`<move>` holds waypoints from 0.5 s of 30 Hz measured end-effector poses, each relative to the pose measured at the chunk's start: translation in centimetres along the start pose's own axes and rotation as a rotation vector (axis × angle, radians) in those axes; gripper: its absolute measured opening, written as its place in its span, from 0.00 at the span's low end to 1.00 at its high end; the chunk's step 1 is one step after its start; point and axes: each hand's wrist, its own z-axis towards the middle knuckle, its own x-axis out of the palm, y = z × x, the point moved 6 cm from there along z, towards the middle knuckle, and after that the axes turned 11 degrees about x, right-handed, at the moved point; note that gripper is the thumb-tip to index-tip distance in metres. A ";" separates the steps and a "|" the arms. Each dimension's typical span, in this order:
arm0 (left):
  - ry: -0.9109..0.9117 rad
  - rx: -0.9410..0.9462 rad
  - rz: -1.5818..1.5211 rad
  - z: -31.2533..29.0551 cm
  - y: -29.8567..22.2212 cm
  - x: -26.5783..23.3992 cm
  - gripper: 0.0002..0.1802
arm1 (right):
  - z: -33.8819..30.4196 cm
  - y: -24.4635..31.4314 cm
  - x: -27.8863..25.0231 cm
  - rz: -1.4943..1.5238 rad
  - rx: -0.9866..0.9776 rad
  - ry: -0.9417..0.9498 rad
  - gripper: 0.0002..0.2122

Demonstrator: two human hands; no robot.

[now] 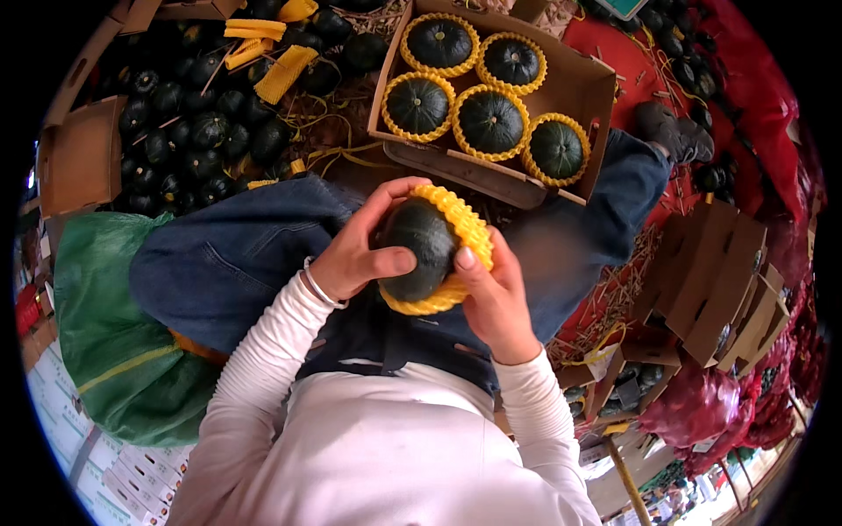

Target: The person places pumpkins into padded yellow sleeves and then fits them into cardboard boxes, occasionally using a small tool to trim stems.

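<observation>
Above my lap I hold a dark green squash (419, 250), tilted, with a yellow foam net sleeve (460, 223) around its right side and underside. My left hand (361, 248) grips the squash's bare left side, thumb across its front. On the right, my right hand (495, 294) closes around the sleeved side, its thumb at the edge of the net. Just beyond is an open cardboard box (561, 74) with several squashes in yellow nets, among them a sleeved squash (491, 121) in the near row. The box's right part shows bare cardboard.
A heap of loose squashes (206, 131) lies at the far left, with flat yellow foam nets (285, 74) on it. A green sack (132, 324) is by my left leg. At right stand cardboard boxes (702, 272) and red mesh sacks (702, 408). Straw litters the red ground sheet (605, 39).
</observation>
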 end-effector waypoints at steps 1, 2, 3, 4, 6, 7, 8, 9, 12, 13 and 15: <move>0.000 -0.036 -0.085 -0.1 0.0 0.3 0.48 | -0.2 0.5 -0.4 0.020 -0.016 0.025 0.17; -0.001 -0.072 -0.170 -0.3 0.2 0.8 0.48 | -0.3 1.0 -0.7 0.039 -0.033 0.051 0.19; -0.036 -0.052 -0.193 -0.3 0.9 1.2 0.47 | 0.5 1.1 -1.7 -0.067 -0.076 0.067 0.25; -0.065 -0.036 -0.220 -0.3 2.1 1.8 0.45 | 1.0 0.9 -2.5 -0.052 -0.056 0.104 0.34; -0.098 -0.044 -0.140 -0.3 4.5 1.7 0.37 | 1.0 1.0 -1.9 0.028 0.019 0.160 0.40; -0.123 -0.022 0.010 -0.2 4.7 1.5 0.33 | 0.9 0.5 -1.7 0.005 0.023 0.199 0.42; -0.148 0.000 0.160 -0.2 4.8 1.1 0.30 | 0.8 0.2 -1.3 -0.018 0.027 0.239 0.43; -0.221 0.003 0.129 0.1 5.0 0.2 0.27 | 0.9 -0.1 -1.1 0.035 0.050 0.222 0.42; -0.369 0.276 0.327 0.4 1.4 -0.6 0.24 | 0.8 0.5 -0.8 -0.105 -0.061 0.152 0.41; -0.422 0.401 0.454 0.3 -0.4 -0.4 0.24 | 0.7 0.8 -1.0 -0.175 -0.187 0.069 0.39; -0.346 0.538 0.448 -0.1 -3.1 0.3 0.27 | 0.7 1.0 -1.4 -0.100 -0.235 -0.017 0.34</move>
